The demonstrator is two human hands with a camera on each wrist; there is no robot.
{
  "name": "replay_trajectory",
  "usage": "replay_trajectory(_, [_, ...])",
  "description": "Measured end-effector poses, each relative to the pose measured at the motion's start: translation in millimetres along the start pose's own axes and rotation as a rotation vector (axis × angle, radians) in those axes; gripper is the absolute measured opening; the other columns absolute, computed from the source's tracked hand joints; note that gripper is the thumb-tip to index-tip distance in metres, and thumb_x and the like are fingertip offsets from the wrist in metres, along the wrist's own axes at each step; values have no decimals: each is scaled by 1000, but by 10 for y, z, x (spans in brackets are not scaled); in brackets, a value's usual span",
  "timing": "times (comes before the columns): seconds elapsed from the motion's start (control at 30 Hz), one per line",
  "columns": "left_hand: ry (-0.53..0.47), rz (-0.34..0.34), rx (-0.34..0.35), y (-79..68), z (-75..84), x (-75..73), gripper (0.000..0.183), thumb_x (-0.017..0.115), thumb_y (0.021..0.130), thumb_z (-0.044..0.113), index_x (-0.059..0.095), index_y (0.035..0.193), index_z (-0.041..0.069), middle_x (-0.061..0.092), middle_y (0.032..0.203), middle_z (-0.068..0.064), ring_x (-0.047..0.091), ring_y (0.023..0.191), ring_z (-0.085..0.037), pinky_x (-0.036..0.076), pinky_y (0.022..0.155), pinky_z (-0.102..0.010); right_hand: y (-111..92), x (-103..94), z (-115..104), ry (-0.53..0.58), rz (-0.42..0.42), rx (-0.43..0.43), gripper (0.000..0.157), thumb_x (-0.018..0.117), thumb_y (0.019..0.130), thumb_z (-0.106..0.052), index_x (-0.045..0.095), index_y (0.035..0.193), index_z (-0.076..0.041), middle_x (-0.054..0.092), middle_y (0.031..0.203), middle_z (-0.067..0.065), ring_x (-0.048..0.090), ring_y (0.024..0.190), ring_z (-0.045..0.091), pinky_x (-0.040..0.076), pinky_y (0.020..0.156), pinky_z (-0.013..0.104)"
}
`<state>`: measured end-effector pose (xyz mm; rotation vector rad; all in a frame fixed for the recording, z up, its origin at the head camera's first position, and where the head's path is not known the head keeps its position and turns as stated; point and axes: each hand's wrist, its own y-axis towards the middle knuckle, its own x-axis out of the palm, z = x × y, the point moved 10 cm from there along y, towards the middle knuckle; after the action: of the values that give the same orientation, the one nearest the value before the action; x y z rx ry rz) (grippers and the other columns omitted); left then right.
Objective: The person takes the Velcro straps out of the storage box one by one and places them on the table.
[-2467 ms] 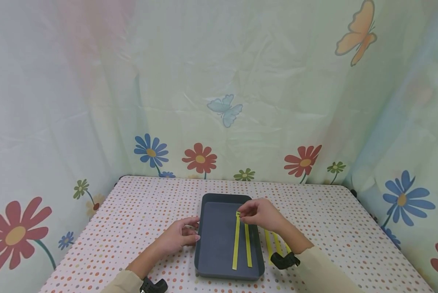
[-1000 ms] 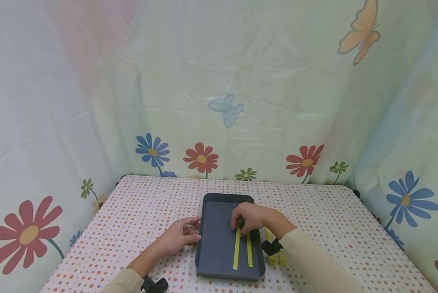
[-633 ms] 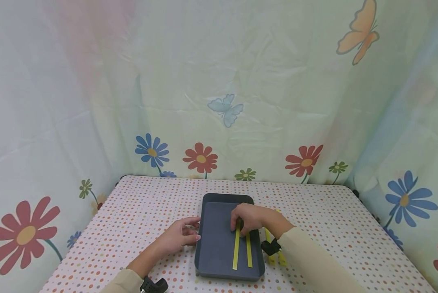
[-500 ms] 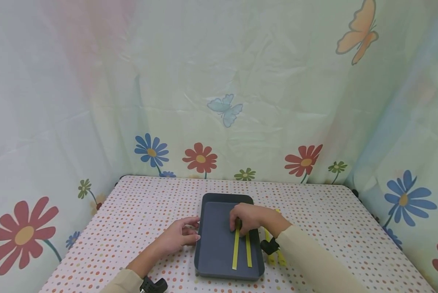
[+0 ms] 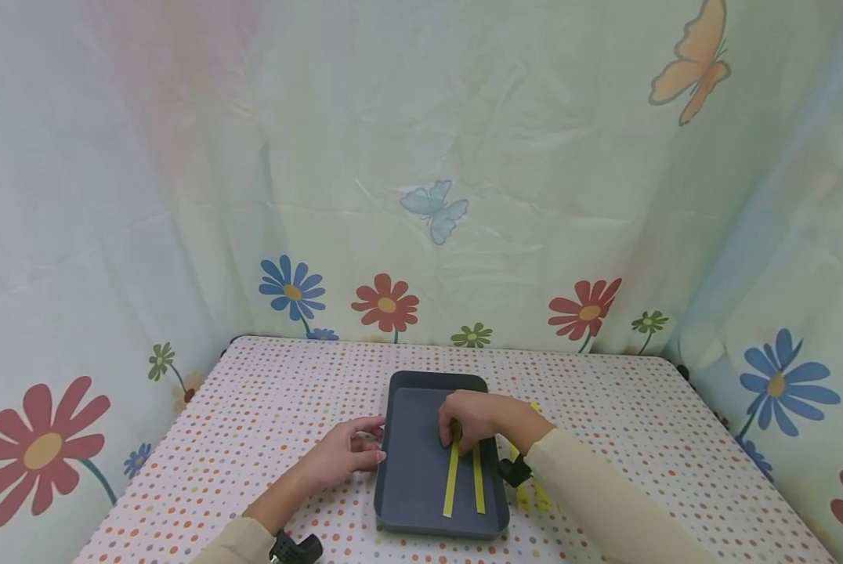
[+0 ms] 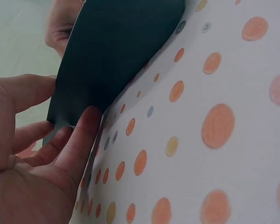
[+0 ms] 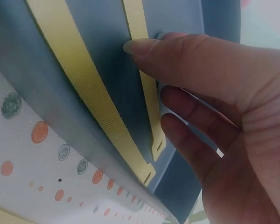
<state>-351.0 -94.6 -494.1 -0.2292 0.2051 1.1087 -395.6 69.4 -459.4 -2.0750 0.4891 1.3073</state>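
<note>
A dark grey rectangular tray lies on the table, with two long yellow straps in its right half. My right hand reaches into the tray and pinches the left strap near its far part. In the right wrist view the thumb lies over that strap, whose slotted end shows past the fingers. The other strap lies flat to its right, along the tray's side wall. My left hand has its fingertips against the tray's outer left wall, thumb at the rim in the left wrist view.
More yellow straps lie on the table to the right of the tray, partly hidden under my right forearm. A dotted cover spans the table. A flower-printed curtain hangs behind and at both sides.
My right hand has come down into the tray from holding the strap's raised far end. The strap's near end has shifted slightly left. My left hand stays put.
</note>
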Motion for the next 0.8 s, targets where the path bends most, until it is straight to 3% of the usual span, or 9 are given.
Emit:
replay_trajectory(0.27, [4, -4, 12, -1, 9, 2, 65, 72, 96, 14, 44, 153, 0, 59, 137, -18, 68, 104, -17, 55, 76, -27, 36, 13, -45, -57, -26, 4, 18, 88, 79, -6, 79, 85, -21, 68, 86, -15, 59, 78, -1, 54, 73, 20])
replay_trajectory(0.8, [-4, -2, -3, -7, 1, 3, 65, 72, 96, 14, 43, 153, 0, 58, 138, -18, 67, 104, -17, 57, 78, -30, 174, 5, -121, -52, -37, 13, 17, 85, 82, -6, 78, 82, -21, 69, 80, -15, 60, 74, -1, 53, 71, 20])
